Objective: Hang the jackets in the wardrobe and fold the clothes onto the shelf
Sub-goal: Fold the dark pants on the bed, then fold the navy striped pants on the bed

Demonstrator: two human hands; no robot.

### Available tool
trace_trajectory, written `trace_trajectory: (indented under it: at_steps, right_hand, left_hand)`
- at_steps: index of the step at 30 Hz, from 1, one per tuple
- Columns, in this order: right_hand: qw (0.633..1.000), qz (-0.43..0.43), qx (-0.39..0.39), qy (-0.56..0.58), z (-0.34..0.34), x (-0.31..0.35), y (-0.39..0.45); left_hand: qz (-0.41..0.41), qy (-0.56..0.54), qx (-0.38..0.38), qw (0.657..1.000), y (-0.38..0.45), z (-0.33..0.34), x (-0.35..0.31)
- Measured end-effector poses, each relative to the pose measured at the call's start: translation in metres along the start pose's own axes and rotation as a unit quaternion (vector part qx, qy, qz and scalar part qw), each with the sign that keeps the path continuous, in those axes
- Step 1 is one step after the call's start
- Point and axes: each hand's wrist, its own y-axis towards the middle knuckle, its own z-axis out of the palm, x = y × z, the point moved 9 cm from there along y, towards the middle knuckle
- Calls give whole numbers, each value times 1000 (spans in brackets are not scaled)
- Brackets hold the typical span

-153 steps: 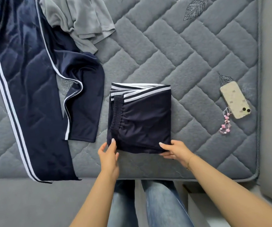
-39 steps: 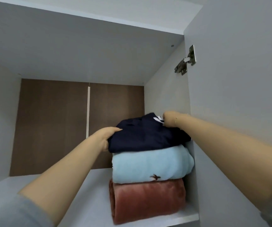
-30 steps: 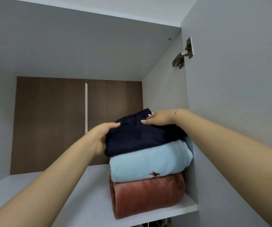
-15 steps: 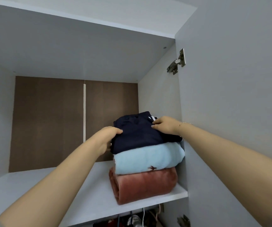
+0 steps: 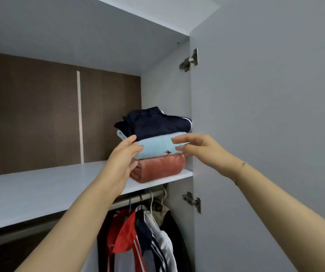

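The folded navy garment with white stripes (image 5: 157, 123) lies on top of a stack at the right end of the white wardrobe shelf (image 5: 40, 185). Under it are a folded light blue piece (image 5: 157, 147) and a folded rust-pink piece (image 5: 161, 168). My left hand (image 5: 125, 156) hovers in front of the stack's left side, fingers relaxed, holding nothing. In front of the stack's right side is my right hand (image 5: 195, 147), fingers loosely extended, also empty. Both hands are off the navy garment.
The open wardrobe door (image 5: 265, 134) stands close on the right, with hinges (image 5: 190, 60) on its inner edge. Below the shelf, jackets (image 5: 144, 238) in red, navy and white hang on a rail (image 5: 138, 199). The shelf's left part shows bare white board.
Both hands have let go of the navy garment and drawn back toward me. The view has dropped, so the rail and the hanging jackets below the shelf now show.
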Motion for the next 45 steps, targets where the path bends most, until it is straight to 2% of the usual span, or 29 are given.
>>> trace_trajectory:
  at_steps: [5,12,17,23,30,34,39,45]
  right_hand:
    - [996,67,-52,-4,-27,0,-113]
    - [973,129,-170,84,-83,2,-271]
    - [924,167,-317,130,-128,0,-404]
    - [869,256,-409,106,-159,16,-600]
    - [772,354,-525,62,-175,91,-861]
    - [691,405,-597,42,-166,143,-998]
    - [594,439,-673,40,-136,195,-1125]
    - [464,457,-758,23,-96,236,-1245]
  left_hand:
    - [-27,-61,109,992,-69,53,22]
    - [-77,-113,259,956,-170,147,49]
    - [-97,-128,355,921,-259,222,75]
    - [-210,-153,443,858,-422,324,117]
    - [-338,-175,540,750,-675,431,118]
    - [-383,-145,601,686,-812,464,119]
    - [-411,-101,672,608,-947,489,117]
    - [-407,-30,767,496,-1087,513,129]
